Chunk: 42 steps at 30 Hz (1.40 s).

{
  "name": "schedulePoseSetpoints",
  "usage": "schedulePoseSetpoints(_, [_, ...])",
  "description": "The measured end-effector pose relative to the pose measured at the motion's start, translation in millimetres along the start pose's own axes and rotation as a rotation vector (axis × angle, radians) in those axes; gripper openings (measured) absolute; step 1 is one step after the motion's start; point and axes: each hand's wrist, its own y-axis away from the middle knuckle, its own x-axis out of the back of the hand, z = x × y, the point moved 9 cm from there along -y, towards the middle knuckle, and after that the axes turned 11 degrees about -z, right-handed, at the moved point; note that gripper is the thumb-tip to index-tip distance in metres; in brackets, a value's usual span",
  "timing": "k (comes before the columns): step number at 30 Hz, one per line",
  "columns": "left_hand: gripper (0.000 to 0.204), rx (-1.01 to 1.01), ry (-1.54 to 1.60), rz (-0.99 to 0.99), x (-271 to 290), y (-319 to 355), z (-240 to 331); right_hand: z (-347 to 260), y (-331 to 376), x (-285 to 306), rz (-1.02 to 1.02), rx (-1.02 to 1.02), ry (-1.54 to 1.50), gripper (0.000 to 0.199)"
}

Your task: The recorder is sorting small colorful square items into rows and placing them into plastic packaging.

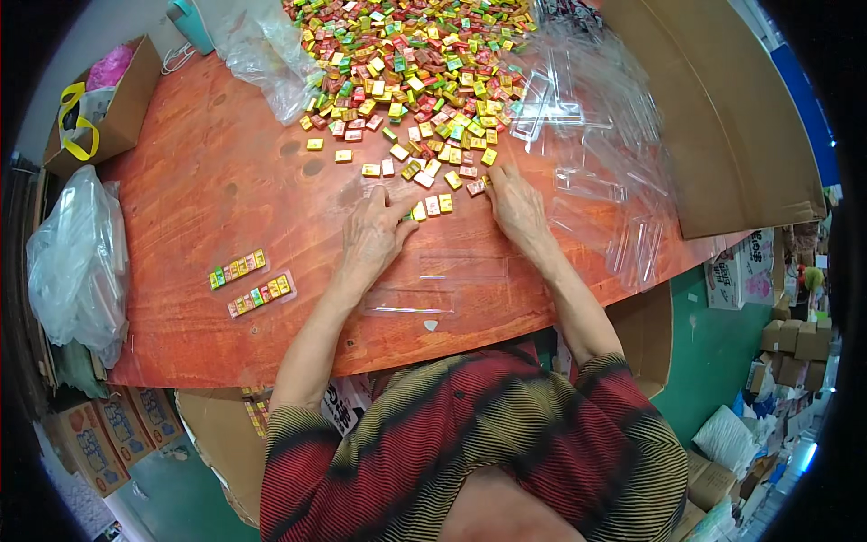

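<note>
Yellow box at left fingers

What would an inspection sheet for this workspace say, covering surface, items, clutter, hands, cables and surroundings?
Surface: reddish wooden table with dark knots.
Job's things: heap of small colourful boxes at far side; short row nearer; two longer rows at left.
Clutter: clear plastic trays piled at right.
Hands: left hand at the short row's left end; right hand at the heap's near edge; grips unclear.
Cables: white cable, upper left.
Surroundings: green floor, large cardboard box at right.
</note>
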Motion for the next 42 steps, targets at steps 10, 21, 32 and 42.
schedulePoseSetpoints(10, [0.035, -0.015, 0.01, 0.039, -0.3, -1.2, -1.9, -11.9, 18.4, -14.1, -0.141, -0.025, 0.003, 0.024])
schedulePoseSetpoints(21, [0.035, 0.009, -0.004, 0.024, -0.5, -2.3, -3.2, -31.6, 10.2, -20.6, -0.176, 0.083, -0.16, 0.032])
schedulePoseSetpoints(32, [0.039, -0.008, 0.0, 0.041, 2.6, -2.3, 2.5, -53.5, 11.6, -4.0, -0.106, 0.142, -0.126, 0.033])
schedulePoseSetpoints(42, [0.035, 0.005, 0.001, 0.048, 0.6, -1.8, -1.5, -41.7, -7.8, -0.1, -0.1, 0.122, -0.129, 0.029])
